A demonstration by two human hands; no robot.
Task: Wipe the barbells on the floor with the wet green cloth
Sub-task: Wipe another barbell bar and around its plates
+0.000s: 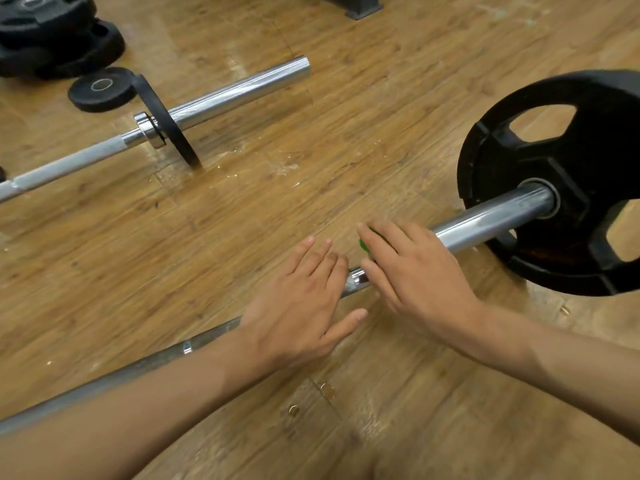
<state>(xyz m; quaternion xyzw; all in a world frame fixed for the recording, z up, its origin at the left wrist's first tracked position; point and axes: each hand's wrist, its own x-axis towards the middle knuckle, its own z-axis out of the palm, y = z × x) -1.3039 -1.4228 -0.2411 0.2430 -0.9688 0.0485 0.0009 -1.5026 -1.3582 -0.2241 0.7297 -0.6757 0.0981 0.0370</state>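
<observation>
The near barbell (pixel 491 220) lies on the wooden floor and runs from lower left up to a large black plate (pixel 568 168) at right. My right hand (pixel 412 271) lies flat over the bar's sleeve, fingers straight, pressing the green cloth (pixel 364 244). Only a small green edge of the cloth shows under the fingers. My left hand (pixel 304 306) rests flat over the thinner bar just left of the collar, fingers straight. A second barbell (pixel 239 91) lies farther back at left with a thin black plate (pixel 166 123) on it.
A stack of black weight plates (pixel 52 32) sits at the top left, with a small loose plate (pixel 100 88) beside it. The dark foot of a rack (pixel 360 5) stands at the top centre. Pale scuffs mark the floor between the two barbells.
</observation>
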